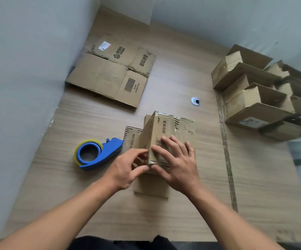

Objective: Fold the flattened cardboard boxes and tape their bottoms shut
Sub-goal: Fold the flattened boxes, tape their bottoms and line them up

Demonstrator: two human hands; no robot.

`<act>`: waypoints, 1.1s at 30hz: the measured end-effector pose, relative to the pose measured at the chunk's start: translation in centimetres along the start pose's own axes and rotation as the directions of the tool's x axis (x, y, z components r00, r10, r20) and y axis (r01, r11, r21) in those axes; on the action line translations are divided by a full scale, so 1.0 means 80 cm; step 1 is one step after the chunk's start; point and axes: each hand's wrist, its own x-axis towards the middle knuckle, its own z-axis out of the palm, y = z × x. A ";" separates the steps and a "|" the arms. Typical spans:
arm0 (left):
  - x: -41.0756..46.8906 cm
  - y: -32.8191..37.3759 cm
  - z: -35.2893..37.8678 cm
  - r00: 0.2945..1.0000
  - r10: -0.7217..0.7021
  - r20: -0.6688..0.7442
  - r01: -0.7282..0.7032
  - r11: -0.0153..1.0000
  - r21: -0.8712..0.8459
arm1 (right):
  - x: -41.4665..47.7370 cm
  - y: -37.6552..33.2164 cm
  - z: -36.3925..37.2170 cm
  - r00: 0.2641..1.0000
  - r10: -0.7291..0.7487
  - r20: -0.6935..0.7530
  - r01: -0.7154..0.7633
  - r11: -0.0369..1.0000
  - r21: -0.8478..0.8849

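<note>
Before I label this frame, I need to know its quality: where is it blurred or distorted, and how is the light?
Head view: the stacked boxes at right are smeared by motion blur; the centre box, left hand, right hand and dispenser are fairly sharp; the wide lens bends the walls; light is soft and shadows faint.

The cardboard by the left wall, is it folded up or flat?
Flat. The cardboard lies spread on the table, panels and flaps level, no walls raised.
</note>
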 end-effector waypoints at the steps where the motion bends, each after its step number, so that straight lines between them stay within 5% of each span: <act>1: 0.002 0.001 0.001 1.000 -0.004 -0.003 0.004 1.000 0.014 | 0.000 0.000 -0.001 1.000 0.007 0.003 -0.007 1.000 0.022; 16: 0.019 0.022 -0.007 0.997 -0.005 0.078 -0.012 0.977 0.211 | 0.008 0.006 -0.019 0.983 0.052 0.176 -0.110 0.935 0.338; 24: 0.024 0.030 -0.008 0.990 -0.107 0.092 0.090 0.980 0.179 | 0.010 0.005 -0.022 0.984 0.180 -0.009 -0.141 0.801 0.582; 26: 0.023 0.032 -0.006 0.987 -0.138 0.086 0.124 0.981 0.150 | 0.012 0.002 -0.027 0.929 0.357 -0.097 -0.195 0.696 0.691; 29: 0.021 0.033 -0.009 0.972 -0.201 0.123 0.194 0.979 0.067 | 0.007 0.004 -0.033 0.731 0.659 -0.175 -0.354 0.586 0.729; 31: 0.019 0.033 -0.009 0.958 -0.241 0.154 0.245 0.969 -0.010 | -0.006 0.005 -0.032 0.657 0.748 -0.092 -0.493 0.519 0.699; 33: 0.018 0.040 -0.002 0.949 -0.277 0.150 0.289 0.955 -0.062 | -0.022 0.002 -0.025 0.693 0.708 0.137 -0.596 0.455 0.662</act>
